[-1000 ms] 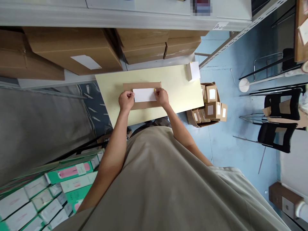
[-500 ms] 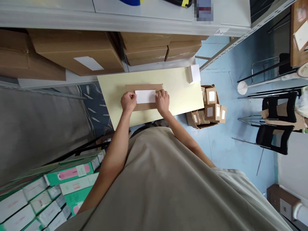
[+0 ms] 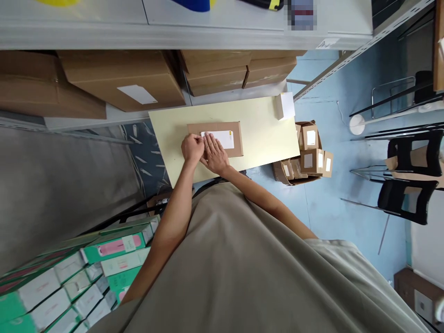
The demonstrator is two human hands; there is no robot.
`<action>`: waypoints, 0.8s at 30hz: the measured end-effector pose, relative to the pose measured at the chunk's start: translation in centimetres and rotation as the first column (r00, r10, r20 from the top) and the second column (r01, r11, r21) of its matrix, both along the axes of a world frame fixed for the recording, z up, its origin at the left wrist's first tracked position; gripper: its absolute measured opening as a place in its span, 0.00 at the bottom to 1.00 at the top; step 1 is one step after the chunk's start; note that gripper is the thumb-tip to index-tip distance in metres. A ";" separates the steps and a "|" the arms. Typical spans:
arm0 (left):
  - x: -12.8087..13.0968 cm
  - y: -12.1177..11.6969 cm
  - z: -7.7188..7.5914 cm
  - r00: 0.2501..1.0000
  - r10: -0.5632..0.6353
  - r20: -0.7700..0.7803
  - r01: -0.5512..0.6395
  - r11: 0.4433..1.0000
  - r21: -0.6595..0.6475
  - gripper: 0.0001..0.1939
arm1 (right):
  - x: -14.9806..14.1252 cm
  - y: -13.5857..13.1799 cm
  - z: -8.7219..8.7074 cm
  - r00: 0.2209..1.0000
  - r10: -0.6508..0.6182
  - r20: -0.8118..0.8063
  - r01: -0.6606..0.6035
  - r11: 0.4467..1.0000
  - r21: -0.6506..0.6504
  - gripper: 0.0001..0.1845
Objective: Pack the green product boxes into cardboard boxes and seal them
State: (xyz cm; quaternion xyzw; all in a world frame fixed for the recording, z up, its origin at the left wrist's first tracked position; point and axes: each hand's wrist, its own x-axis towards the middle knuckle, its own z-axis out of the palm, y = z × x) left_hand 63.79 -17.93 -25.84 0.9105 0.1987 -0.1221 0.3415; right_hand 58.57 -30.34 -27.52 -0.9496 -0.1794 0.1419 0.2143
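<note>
A flat brown cardboard box (image 3: 237,147) lies on the pale yellow tabletop. On its top is a white label (image 3: 226,138) with a small yellow mark near the right end. My left hand (image 3: 193,148) is closed in a pinch at the label's left end; its fingertips are partly hidden. Beside it, my right hand (image 3: 215,155) lies flat with fingers stretched over the label's left part, touching it. The two hands meet at the thumbs. They cover the front left portion of the box.
A white box (image 3: 286,106) stands at the table's (image 3: 263,132) far right corner. Right of the table, an open carton (image 3: 279,173) holds several small labelled boxes. Large cartons (image 3: 118,83) fill the shelf ahead. Green and white boxes (image 3: 118,247) are stacked at lower left; black chairs (image 3: 407,199) stand right.
My right hand has moved left from the label's right end and flattened over its left part. The label's right end now shows, lying on the box. My left hand stays at the left end.
</note>
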 end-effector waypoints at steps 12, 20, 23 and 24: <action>-0.4 -0.1 0.4 1.000 -0.004 0.026 0.005 0.999 -0.045 0.09 | 0.5 -3.9 2.0 0.994 -0.102 -0.034 0.103 0.995 0.004 0.44; -0.2 1.6 0.1 1.000 0.007 0.011 -0.006 0.993 -0.114 0.24 | 2.1 -0.2 1.7 0.999 -0.014 -0.036 0.014 1.000 0.014 0.38; -0.4 1.7 0.1 1.000 -0.011 0.007 0.011 0.995 -0.102 0.24 | 0.8 -0.5 1.8 0.998 0.036 -0.045 -0.035 0.999 0.031 0.39; -0.5 1.6 0.1 1.000 -0.014 0.012 0.015 0.996 -0.093 0.23 | 0.3 -1.0 1.9 0.997 0.060 -0.051 -0.058 0.998 0.035 0.39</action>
